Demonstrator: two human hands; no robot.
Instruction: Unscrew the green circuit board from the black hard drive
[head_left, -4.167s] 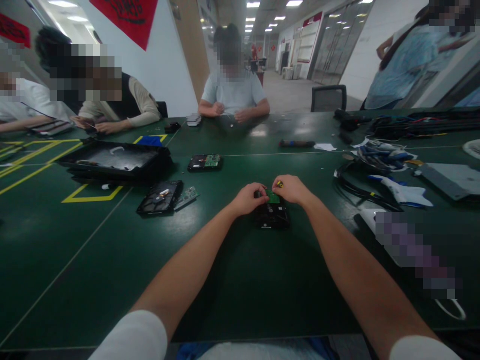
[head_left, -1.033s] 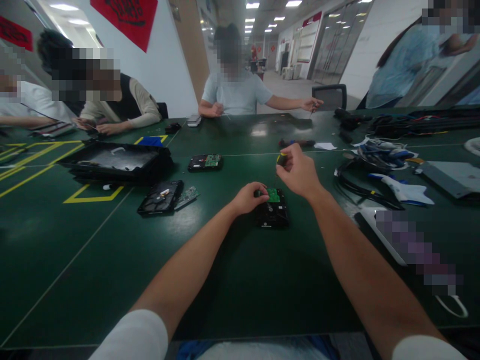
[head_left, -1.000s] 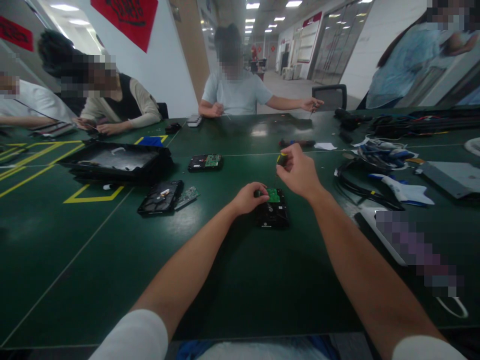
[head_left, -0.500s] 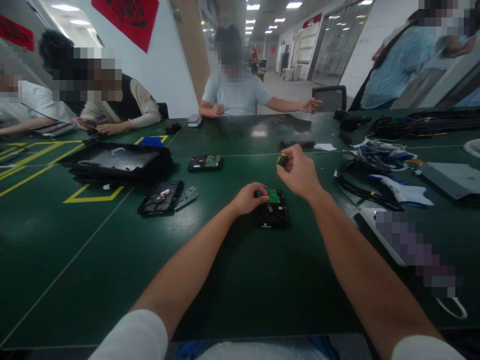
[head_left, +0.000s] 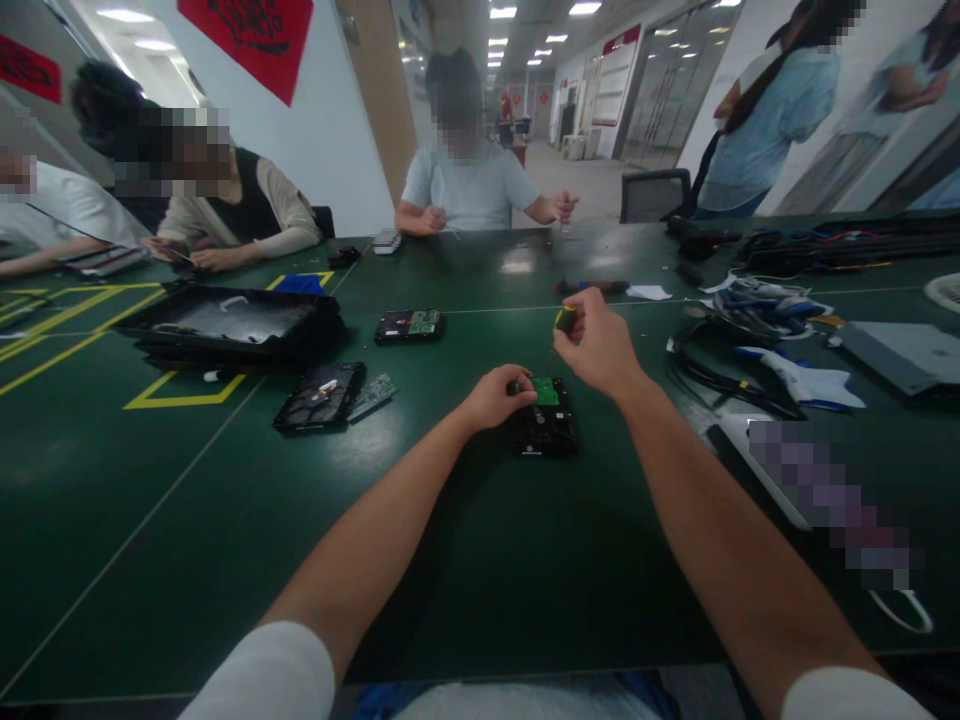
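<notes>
A green table point(head_left: 450, 560) fills the room's foreground, with three seated people across it and two red signs point(head_left: 251, 40) on the walls at the left. Three hard drives lie on it: one drive point(head_left: 409, 326) farther back, a second drive point(head_left: 321, 397) to the left, with one loose circuit board point(head_left: 373, 397) beside it, and a third, the black drive point(head_left: 544, 432) with a green board point(head_left: 547, 391), between the hands. That black drive lies just right of the left hand point(head_left: 502, 396), touching its fingers, and below the right hand point(head_left: 598, 343). The left hand curls at its upper left corner; whether it grips, I cannot tell. The right hand pinches one yellow-and-black screwdriver point(head_left: 565, 319) by its handle; the tip is too faint to place.
</notes>
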